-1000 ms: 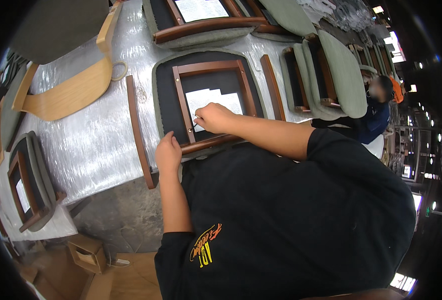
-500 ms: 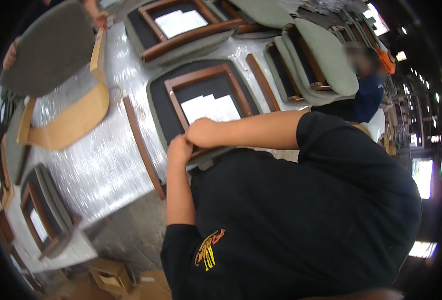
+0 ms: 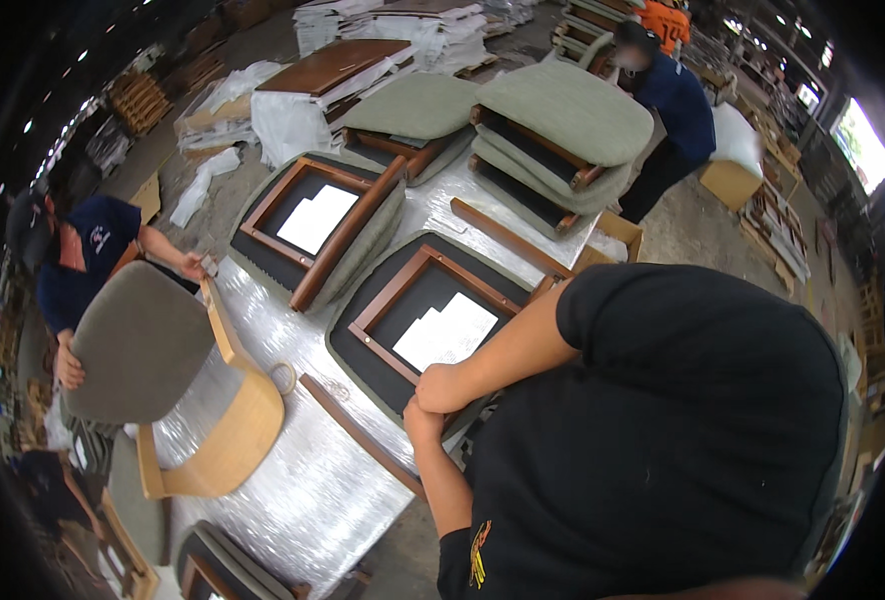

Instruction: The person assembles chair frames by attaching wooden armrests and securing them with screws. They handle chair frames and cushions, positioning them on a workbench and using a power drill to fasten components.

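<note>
An upturned seat cushion (image 3: 363, 358) lies on the wrapped table, its black underside carrying a brown wooden frame (image 3: 387, 297) and white paper sheets (image 3: 449, 334). At the frame's near side, my right hand (image 3: 444, 388) is closed in a fist-like grip. Directly below and against it is my left hand (image 3: 424, 424), also closed. Whatever the fingers grip is hidden by the hands themselves. A loose brown wooden strip (image 3: 358, 432) lies just left of the cushion, and another brown strip (image 3: 508, 234) lies beyond its right side.
Across the table (image 3: 335, 520), a co-worker (image 3: 113, 235) holds a grey-brown padded panel (image 3: 143, 345) by a light curved wooden frame (image 3: 238, 440). A second upturned seat (image 3: 313, 225) lies farther back. Stacked green seats (image 3: 563, 115) stand at right, near another person (image 3: 678, 105).
My view has turned and lifted, showing more of the room and the co-workers. My hands stay closed together at the near side of the seat frame.
</note>
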